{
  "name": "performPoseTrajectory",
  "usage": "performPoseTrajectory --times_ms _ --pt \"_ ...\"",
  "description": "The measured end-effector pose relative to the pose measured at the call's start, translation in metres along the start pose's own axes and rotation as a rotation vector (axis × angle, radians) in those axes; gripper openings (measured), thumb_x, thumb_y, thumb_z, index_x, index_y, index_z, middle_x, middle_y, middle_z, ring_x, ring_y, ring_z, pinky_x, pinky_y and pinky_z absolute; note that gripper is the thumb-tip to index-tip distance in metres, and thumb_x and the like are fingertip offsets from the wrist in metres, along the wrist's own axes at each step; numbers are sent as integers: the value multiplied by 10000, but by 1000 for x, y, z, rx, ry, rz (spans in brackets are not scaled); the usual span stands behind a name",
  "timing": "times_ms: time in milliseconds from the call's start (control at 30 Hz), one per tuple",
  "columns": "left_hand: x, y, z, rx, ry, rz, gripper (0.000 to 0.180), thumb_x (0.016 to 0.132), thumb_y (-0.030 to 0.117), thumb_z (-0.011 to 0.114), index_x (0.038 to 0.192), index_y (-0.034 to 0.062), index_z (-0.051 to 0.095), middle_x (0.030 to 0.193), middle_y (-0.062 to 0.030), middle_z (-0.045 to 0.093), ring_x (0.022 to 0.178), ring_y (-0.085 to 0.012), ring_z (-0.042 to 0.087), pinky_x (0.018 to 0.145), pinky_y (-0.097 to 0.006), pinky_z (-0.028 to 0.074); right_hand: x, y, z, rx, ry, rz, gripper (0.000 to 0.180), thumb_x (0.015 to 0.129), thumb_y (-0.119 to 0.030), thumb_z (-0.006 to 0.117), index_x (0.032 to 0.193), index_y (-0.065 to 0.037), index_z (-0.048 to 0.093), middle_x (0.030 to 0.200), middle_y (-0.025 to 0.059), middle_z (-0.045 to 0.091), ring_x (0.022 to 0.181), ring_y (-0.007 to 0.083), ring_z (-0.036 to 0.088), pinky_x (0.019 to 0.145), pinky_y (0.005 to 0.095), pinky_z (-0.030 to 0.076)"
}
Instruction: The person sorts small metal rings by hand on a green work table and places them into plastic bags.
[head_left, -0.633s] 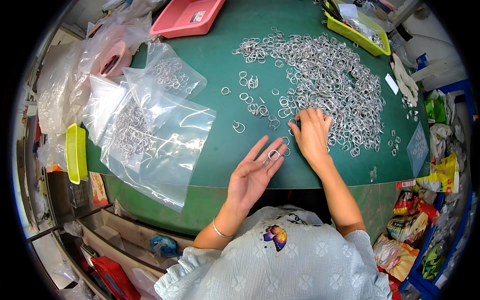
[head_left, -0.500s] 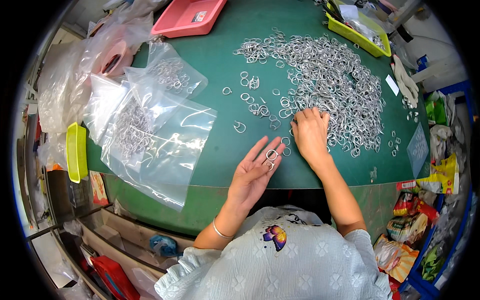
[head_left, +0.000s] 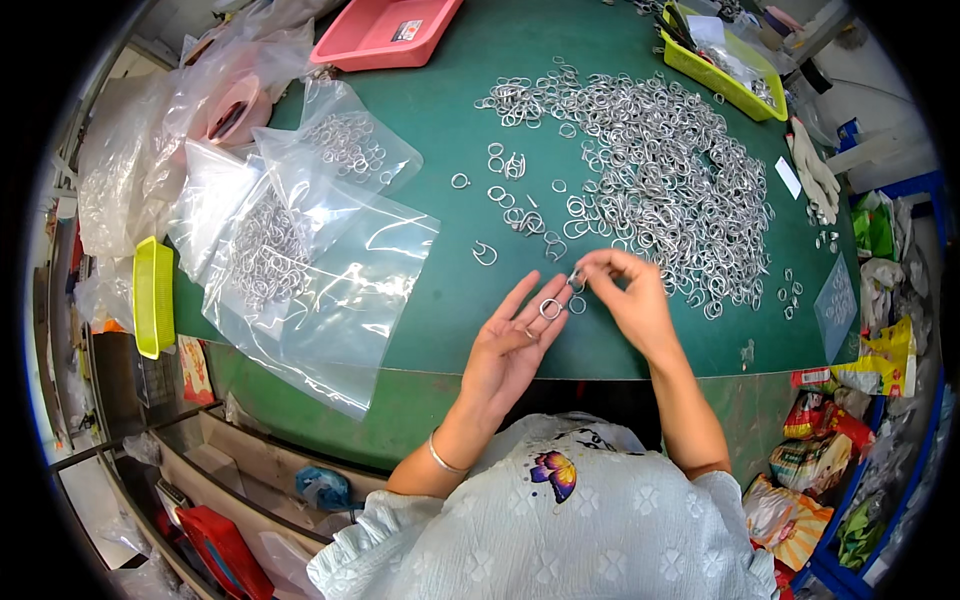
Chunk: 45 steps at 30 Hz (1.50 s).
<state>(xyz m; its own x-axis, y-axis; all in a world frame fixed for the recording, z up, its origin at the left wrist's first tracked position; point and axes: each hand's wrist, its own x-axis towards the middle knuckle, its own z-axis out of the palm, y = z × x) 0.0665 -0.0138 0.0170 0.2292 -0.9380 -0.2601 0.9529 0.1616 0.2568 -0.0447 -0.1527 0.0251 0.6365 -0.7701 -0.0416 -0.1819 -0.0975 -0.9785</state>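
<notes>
A silvery metal ring [head_left: 550,309] lies across the fingers of my left hand [head_left: 508,350], palm up, with the thumb folded over toward it. My right hand [head_left: 637,300] pinches another small metal piece [head_left: 576,279], apparently a ring, between thumb and forefinger at my left fingertips. Loose rings lie on the green table just beyond both hands. A big heap of the same rings [head_left: 680,170] spreads to the right, past my right hand. One open-looking ring [head_left: 484,253] is left of my fingertips.
Clear plastic bags [head_left: 370,270] holding rings lie on the left. A pink tray [head_left: 345,45] is at the back, and a yellow-green basket [head_left: 735,85] at the back right. A white glove [head_left: 815,175] lies along the right edge. Shelves with packages flank the right side.
My right hand has come away from the heap, toward me and left, bringing a small metal piece to my left fingertips. The left hand stays nearly in place.
</notes>
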Motion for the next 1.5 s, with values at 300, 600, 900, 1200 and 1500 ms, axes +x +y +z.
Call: performPoseTrajectory --times_ms 300,600,900,1200,1500 --pt "5 -5 -4 -71 11 -36 677 722 -111 401 1365 -68 192 1407 -266 247 1293 -319 328 1098 -422 256 -15 -17 8 -333 -47 -330 135 724 -41 667 859 -40 656 826 62 576 761 221 514 712 320 403" --pt "2 -7 3 4 -68 -13 709 716 -114 423 1379 -46 182 1433 -265 193 1293 -297 335 1090 -413 255 -27 -19 8 -447 -20 -355 166 693 -44 686 846 -32 625 865 56 540 815 228 498 740 344 381" --pt "2 -8 -26 -234 -70 -50 489 812 -20 464 1292 -24 364 1034 -131 525 900 -199 517 793 -316 429 -20 0 -7 846 -6 197 177 864 -2 452 1010 32 546 900 97 595 809 167 585 682 262 470" --pt "42 9 1 1853 117 535 211 825 8 530 1029 -2 583 800 -112 491 706 -245 518 615 -350 448 6 26 -7 -200 78 -74 243 751 -55 673 991 -85 656 643 -5 368 574 116 362 540 274 346" --pt "79 30 -10 2150 -46 614 221 756 9 600 977 13 584 892 -128 478 854 -304 518 715 -381 444 0 11 -1 -654 -13 -205 107 737 -151 699 749 -47 678 609 76 468 533 225 494 498 353 376"
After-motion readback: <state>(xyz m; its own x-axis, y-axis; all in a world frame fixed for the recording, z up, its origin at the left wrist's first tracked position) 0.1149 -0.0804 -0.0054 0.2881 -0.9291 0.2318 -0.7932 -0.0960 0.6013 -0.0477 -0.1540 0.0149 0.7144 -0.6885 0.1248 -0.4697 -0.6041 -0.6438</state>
